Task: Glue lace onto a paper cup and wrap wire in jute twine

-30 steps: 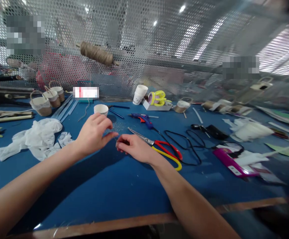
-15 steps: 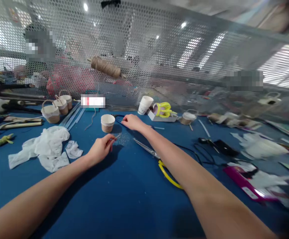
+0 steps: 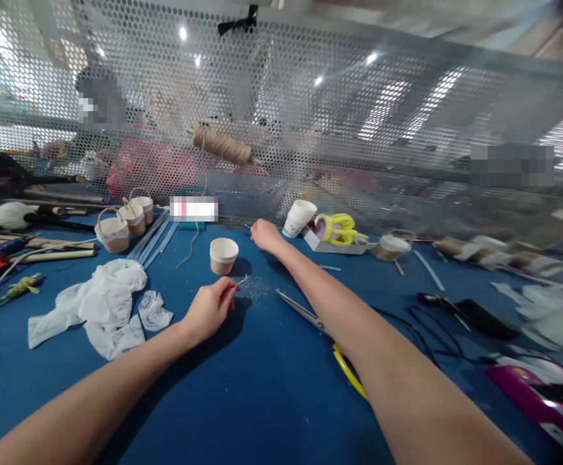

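Observation:
My left hand rests on the blue table, thumb and forefinger pinched on a short thin pale strand. It lies just in front of a small paper cup and beside a patch of fine specks. My right hand is stretched far forward near the mesh fence, fingers closed. A thin blue stick's tip pokes out on its left. My right forearm crosses over the scissors with the yellow handle.
White cloth lies at the left, with small handled baskets behind it. A twine spool hangs on the mesh. A white cup, yellow tape rolls and a black cable sit at the right. People sit behind the mesh.
My right hand left the spot beside my left hand and reached forward past the paper cup to the mesh. My left hand closed into a pinch on the strand.

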The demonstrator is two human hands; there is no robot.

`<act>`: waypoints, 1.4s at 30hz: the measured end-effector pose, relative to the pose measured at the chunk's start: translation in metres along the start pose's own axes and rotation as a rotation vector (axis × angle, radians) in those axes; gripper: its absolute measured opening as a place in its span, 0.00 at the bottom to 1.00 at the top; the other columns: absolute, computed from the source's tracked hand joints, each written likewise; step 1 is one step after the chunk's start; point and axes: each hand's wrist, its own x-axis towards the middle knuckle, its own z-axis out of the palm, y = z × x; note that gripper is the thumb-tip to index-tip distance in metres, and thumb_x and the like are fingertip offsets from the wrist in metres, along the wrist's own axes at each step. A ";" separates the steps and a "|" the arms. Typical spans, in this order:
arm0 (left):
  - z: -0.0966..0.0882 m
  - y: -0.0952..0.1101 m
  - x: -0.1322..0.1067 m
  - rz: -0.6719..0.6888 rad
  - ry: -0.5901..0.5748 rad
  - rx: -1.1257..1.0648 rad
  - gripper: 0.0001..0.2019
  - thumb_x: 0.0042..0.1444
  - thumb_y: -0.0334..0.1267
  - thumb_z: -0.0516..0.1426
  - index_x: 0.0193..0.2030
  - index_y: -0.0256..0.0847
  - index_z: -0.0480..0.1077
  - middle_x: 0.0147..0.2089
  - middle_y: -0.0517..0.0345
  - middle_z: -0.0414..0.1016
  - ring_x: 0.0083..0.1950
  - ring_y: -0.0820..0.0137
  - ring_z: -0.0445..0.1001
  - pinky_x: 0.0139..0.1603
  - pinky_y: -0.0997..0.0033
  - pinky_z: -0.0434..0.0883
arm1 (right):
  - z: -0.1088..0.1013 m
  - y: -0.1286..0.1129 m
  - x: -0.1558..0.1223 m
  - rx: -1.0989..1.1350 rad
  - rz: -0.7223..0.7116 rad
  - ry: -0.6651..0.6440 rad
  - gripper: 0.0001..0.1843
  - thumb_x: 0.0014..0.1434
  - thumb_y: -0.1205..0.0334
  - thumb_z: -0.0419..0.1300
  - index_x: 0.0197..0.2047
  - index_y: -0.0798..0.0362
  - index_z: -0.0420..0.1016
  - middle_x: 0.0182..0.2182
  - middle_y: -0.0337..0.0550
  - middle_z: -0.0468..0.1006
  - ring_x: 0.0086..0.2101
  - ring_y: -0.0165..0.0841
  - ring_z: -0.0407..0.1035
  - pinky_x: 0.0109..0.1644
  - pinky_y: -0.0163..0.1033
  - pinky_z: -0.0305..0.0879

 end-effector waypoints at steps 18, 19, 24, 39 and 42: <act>-0.013 0.043 -0.034 -0.046 -0.169 -0.247 0.13 0.52 0.46 0.54 0.29 0.37 0.65 0.21 0.67 0.57 0.23 0.77 0.54 0.24 0.76 0.53 | -0.005 0.007 -0.212 1.572 -0.018 -0.235 0.13 0.50 0.59 0.64 0.38 0.55 0.73 0.22 0.34 0.70 0.23 0.22 0.64 0.26 0.29 0.59; -0.012 0.041 -0.039 -0.058 -0.189 -0.267 0.13 0.52 0.46 0.54 0.29 0.36 0.66 0.22 0.66 0.59 0.24 0.77 0.56 0.24 0.76 0.55 | 0.001 0.006 -0.213 1.599 -0.049 -0.269 0.13 0.48 0.61 0.65 0.39 0.54 0.73 0.29 0.37 0.74 0.30 0.24 0.68 0.34 0.31 0.63; -0.008 0.044 -0.057 -0.068 -0.203 -0.374 0.14 0.50 0.46 0.56 0.28 0.35 0.67 0.28 0.61 0.67 0.31 0.73 0.64 0.33 0.74 0.62 | 0.019 -0.001 -0.213 1.710 -0.205 -0.546 0.17 0.50 0.63 0.62 0.45 0.49 0.72 0.45 0.44 0.76 0.48 0.33 0.67 0.53 0.43 0.58; -0.026 0.050 -0.067 -0.162 -0.193 -0.459 0.13 0.57 0.44 0.51 0.37 0.35 0.67 0.23 0.63 0.66 0.20 0.80 0.57 0.21 0.78 0.54 | 0.003 0.014 -0.233 0.657 -0.419 -0.067 0.20 0.62 0.57 0.49 0.57 0.48 0.60 0.44 0.47 0.70 0.44 0.36 0.68 0.52 0.49 0.64; -0.028 0.051 -0.066 -0.146 -0.158 -0.431 0.13 0.58 0.43 0.50 0.38 0.35 0.69 0.21 0.64 0.64 0.23 0.78 0.60 0.23 0.78 0.55 | 0.008 0.014 -0.233 0.457 -0.468 0.042 0.22 0.62 0.57 0.49 0.59 0.49 0.56 0.45 0.49 0.68 0.46 0.37 0.66 0.53 0.50 0.63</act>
